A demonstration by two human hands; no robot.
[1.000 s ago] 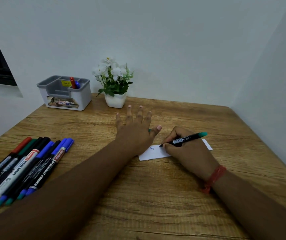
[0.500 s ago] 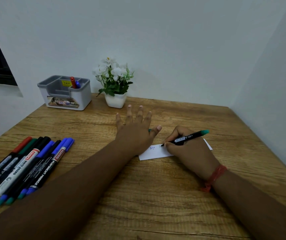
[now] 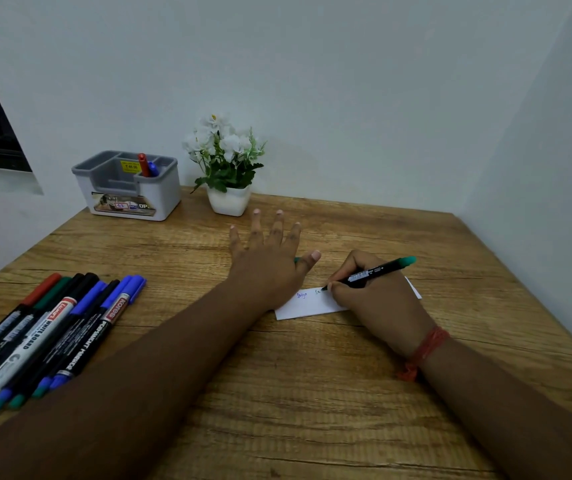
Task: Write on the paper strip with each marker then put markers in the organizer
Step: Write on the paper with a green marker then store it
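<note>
Markers (image 3: pixel 45 327), slim plastic barrels, fanned along left edge of grainy wooden table (image 3: pixel 312 393). Grey organizer (image 3: pixel 128 187) at far left corner. Left hand (image 3: pixel 267 258) spread flat pinning white paper strip (image 3: pixel 308 303); right hand (image 3: pixel 378 296) pinching green-capped marker (image 3: pixel 371 273), tip on strip.

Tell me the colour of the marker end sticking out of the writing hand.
Teal-green end, head view.

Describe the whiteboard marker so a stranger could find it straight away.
Look at the wooden table's near left corner, where a row of markers lies side by side. The whiteboard marker lies within that row. It alone has a white barrel, printed WHITE BOARD, with a red band; its neighbours have black barrels.
</note>
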